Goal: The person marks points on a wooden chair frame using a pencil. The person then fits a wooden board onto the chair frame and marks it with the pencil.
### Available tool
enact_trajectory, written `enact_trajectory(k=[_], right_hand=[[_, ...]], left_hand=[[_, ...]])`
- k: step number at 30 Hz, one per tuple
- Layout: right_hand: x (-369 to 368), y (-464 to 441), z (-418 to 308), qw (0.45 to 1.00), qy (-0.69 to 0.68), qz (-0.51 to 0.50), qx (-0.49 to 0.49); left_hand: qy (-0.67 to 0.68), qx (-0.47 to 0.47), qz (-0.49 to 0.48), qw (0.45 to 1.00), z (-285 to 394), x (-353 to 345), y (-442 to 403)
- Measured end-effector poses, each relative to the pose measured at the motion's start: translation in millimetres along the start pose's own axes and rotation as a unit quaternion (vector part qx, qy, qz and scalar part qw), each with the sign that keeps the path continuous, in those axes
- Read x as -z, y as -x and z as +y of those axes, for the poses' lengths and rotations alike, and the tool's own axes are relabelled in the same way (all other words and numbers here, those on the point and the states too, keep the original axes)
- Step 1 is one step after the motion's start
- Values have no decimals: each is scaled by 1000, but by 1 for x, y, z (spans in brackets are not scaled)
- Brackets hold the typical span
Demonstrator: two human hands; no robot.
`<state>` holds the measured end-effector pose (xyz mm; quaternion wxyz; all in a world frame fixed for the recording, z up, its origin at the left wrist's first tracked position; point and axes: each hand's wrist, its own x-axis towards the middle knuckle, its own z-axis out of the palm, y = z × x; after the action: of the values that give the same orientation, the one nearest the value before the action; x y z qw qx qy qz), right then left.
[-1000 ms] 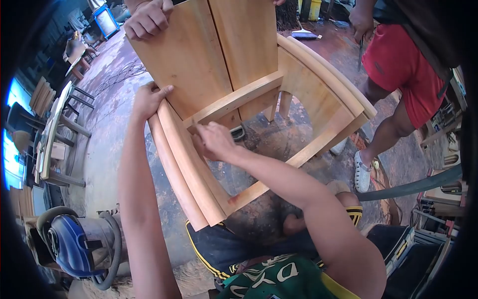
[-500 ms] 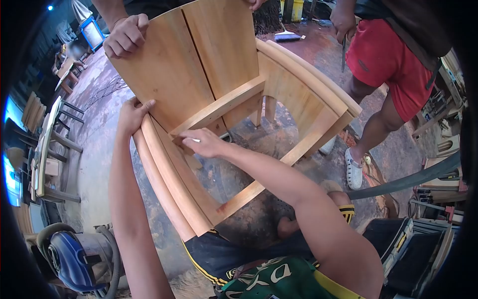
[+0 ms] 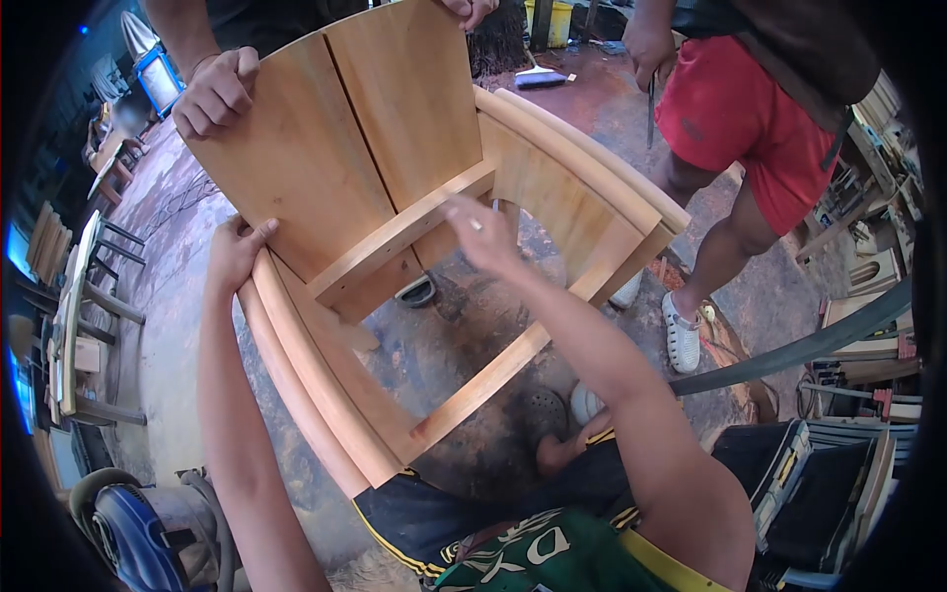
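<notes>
An unfinished wooden chair [image 3: 316, 163] stands tilted before me, with a two-panel backrest, curved armrests and an open seat frame. My left hand [image 3: 240, 252] wraps around the chair's left edge where armrest and backrest meet, its thumb on the backrest. Over the rear crossbar [image 3: 409, 232] is my right hand [image 3: 485, 235], fingertips by its right part. It is blurred, and a small white spot shows at its fingers; whether that is a ring or something held, I cannot tell. Another person's hand [image 3: 217, 94] grips the backrest's upper left, and a second hand [image 3: 472, 10] touches its top right.
A person in red shorts [image 3: 755, 128] stands at the right holding a thin dark tool [image 3: 651, 111]. A thick grey hose [image 3: 799, 345] runs along the right. A blue vacuum [image 3: 138, 538] sits at lower left. A brush [image 3: 541, 76] lies on the floor behind.
My right hand has moved right along the rear crossbar, from its left end toward its right part. My left hand keeps its hold. The view has shifted slightly.
</notes>
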<state>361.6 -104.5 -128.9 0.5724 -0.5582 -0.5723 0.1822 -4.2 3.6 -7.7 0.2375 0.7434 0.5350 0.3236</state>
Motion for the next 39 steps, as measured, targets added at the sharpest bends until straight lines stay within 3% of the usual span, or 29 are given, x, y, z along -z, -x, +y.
enact_trajectory(k=[3, 6, 12, 18, 21, 23, 25, 28, 31, 35, 39], right_hand=[[21, -19, 42, 981, 172, 65, 56], [24, -29, 55, 974, 221, 40, 20], [31, -39, 54, 970, 237, 17, -40], [24, -42, 75, 973, 226, 36, -3], [1, -27, 32, 963, 258, -43, -61], [-28, -5, 15, 965, 237, -99, -46], [-60, 21, 0, 972, 198, -122, 37], [-72, 28, -34, 991, 66, -73, 90], [-37, 54, -64, 995, 50, -15, 85], [-18, 95, -45, 936, 202, -281, 58], [-17, 72, -57, 926, 245, -287, -33]], left_hand=[[8, 6, -5, 1000, 3, -2, 0], [9, 6, -9, 1000, 1, 1, -1], [8, 0, -5, 1000, 3, 0, -1], [-23, 9, -11, 1000, 6, 3, 0], [-38, 5, 4, 999, 10, 2, 3], [-37, 14, -1, 999, 7, 3, 2], [-29, 12, -8, 999, 6, 2, 0], [-25, -2, -5, 1000, 3, 1, -1], [-33, -3, 4, 999, 1, 1, -1], [-41, -2, -7, 999, -2, 0, -3], [-46, -5, -4, 999, -16, 2, -10]])
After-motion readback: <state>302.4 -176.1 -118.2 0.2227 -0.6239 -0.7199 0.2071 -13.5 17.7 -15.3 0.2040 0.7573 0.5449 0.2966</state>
